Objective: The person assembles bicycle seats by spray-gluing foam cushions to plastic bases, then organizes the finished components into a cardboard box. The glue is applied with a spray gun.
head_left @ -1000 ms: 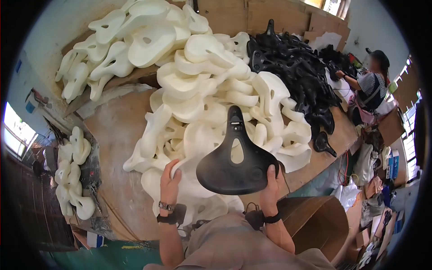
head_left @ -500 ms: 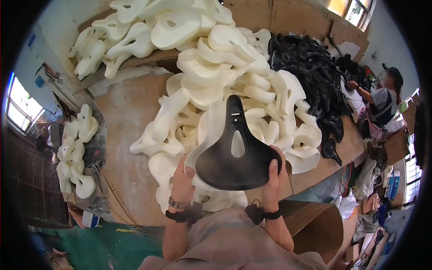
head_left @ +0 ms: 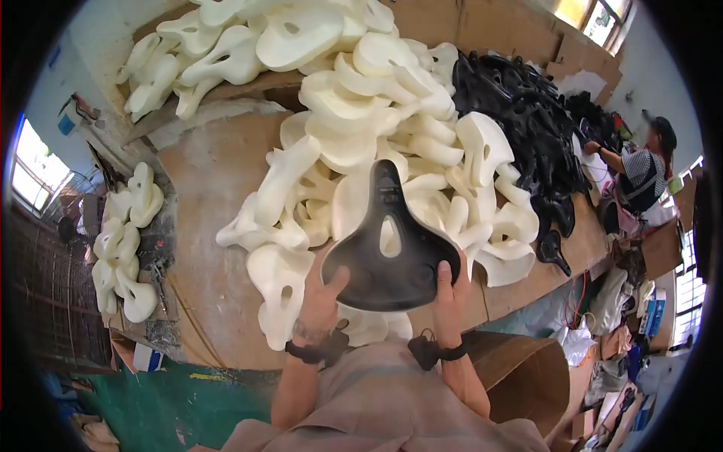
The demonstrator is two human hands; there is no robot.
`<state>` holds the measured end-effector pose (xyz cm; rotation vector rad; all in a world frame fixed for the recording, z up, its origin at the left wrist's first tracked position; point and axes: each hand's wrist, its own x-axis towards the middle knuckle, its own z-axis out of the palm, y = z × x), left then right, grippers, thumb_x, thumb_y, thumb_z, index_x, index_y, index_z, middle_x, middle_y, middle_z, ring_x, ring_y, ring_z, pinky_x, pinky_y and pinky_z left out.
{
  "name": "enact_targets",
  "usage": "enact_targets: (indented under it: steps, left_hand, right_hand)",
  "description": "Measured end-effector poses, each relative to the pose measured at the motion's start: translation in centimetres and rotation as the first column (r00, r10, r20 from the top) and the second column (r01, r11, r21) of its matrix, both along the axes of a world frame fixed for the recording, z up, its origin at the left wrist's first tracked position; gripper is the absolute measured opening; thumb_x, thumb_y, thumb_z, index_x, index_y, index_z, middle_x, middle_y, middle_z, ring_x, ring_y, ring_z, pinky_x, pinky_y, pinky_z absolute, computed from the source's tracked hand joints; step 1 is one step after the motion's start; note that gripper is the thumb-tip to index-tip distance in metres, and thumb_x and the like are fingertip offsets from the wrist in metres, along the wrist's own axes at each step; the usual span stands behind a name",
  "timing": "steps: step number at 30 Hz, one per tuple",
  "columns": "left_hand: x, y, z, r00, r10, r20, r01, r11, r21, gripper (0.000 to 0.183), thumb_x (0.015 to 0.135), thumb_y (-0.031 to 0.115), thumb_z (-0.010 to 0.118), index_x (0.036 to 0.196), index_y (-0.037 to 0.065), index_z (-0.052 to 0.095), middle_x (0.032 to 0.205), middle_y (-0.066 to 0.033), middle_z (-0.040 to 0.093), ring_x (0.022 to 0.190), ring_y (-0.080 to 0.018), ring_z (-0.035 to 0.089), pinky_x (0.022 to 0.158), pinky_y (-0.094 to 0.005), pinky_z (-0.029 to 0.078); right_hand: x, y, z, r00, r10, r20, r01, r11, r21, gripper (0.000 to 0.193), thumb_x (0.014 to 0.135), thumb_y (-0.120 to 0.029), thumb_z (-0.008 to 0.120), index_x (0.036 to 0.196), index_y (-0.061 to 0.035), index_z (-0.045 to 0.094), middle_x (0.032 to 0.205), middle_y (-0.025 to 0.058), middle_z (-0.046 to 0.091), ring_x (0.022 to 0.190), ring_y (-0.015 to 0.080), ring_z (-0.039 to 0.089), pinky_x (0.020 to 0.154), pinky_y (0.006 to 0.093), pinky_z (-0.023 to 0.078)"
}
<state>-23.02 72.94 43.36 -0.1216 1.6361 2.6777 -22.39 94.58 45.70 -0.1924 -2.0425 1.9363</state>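
In front of me I hold a black bicycle saddle cover, its narrow nose pointing away and a long slot in its middle. My left hand grips its left rear edge, thumb on top. My right hand grips the right rear edge, thumb also on the black surface. The fingers beneath are hidden, and I cannot tell whether a foam pad lies against the underside. Behind and around it is a big heap of cream foam saddle pads.
Black saddle covers are piled at the right back of the cardboard-topped table. More cream pads lie at the left. An open cardboard box stands by my right side. Another person works at the far right.
The cream pad that showed along the cover's left edge is out of sight. My left thumb has come onto the black cover, which has shifted slightly left.
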Motion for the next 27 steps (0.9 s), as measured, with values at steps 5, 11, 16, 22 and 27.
enact_targets:
  steps: [5, 11, 16, 22, 27]
  left_hand:
    - [-0.4, 0.5, 0.7, 0.998, 0.044, 0.055, -0.048, 0.996, 0.072, 0.045, 0.1, 0.018, 0.063, 0.14, -0.001, 0.053, 0.127, -0.0093, 0.064, 0.114, -0.0173, 0.06, 0.101, -0.0322, 0.047]
    - [-1.0, 0.6, 0.3, 0.994, 0.067, 0.087, -0.079, 0.987, 0.139, 0.04, 0.101, 0.015, 0.062, 0.137, -0.002, 0.055, 0.126, -0.0089, 0.065, 0.113, -0.0176, 0.062, 0.1, -0.0328, 0.049]
    - [-1.0, 0.5, -0.2, 0.981, 0.132, 0.145, -0.146, 0.985, 0.093, 0.039, 0.1, 0.014, 0.061, 0.135, -0.002, 0.056, 0.124, -0.0096, 0.066, 0.112, -0.018, 0.063, 0.099, -0.0329, 0.05]
    - [-0.8, 0.5, 0.2, 0.988, 0.109, 0.113, -0.109, 0.994, -0.005, 0.038, 0.1, 0.014, 0.061, 0.134, -0.003, 0.057, 0.122, -0.0098, 0.066, 0.109, -0.0187, 0.063, 0.097, -0.0322, 0.049]
    - [-1.2, -0.2, -1.1, 0.993, 0.08, 0.091, -0.082, 0.996, 0.024, 0.041, 0.099, 0.014, 0.064, 0.135, -0.002, 0.056, 0.124, -0.009, 0.065, 0.112, -0.019, 0.061, 0.1, -0.0329, 0.047]
  right_hand:
    - [-0.6, -0.3, -0.9, 0.998, -0.065, -0.003, 0.064, 0.979, 0.192, 0.042, 0.104, -0.012, 0.053, 0.141, 0.0052, 0.047, 0.131, 0.0175, 0.058, 0.121, 0.0259, 0.054, 0.107, 0.0355, 0.04]
    - [-0.8, -0.4, -1.4, 0.994, -0.075, -0.079, 0.095, 0.955, 0.283, 0.038, 0.1, -0.005, 0.055, 0.136, 0.0058, 0.049, 0.132, 0.0198, 0.056, 0.123, 0.0313, 0.053, 0.109, 0.038, 0.039]
    - [-0.6, -0.3, -2.5, 0.98, -0.057, -0.19, 0.122, 0.927, 0.355, 0.042, 0.094, 0.001, 0.059, 0.135, 0.0036, 0.05, 0.137, 0.0204, 0.053, 0.128, 0.0343, 0.051, 0.111, 0.0396, 0.038]
    - [-0.8, -0.2, -3.0, 0.983, -0.044, -0.178, 0.065, 0.992, 0.111, 0.047, 0.095, 0.0, 0.06, 0.141, 0.0021, 0.048, 0.138, 0.018, 0.053, 0.129, 0.0274, 0.051, 0.109, 0.0369, 0.04]
    - [-1.6, 2.6, -2.9, 0.952, 0.299, 0.073, -0.284, 0.945, -0.161, 0.046, 0.099, -0.013, 0.065, 0.139, 0.004, 0.051, 0.121, 0.0099, 0.064, 0.112, 0.0145, 0.057, 0.099, 0.0278, 0.046]
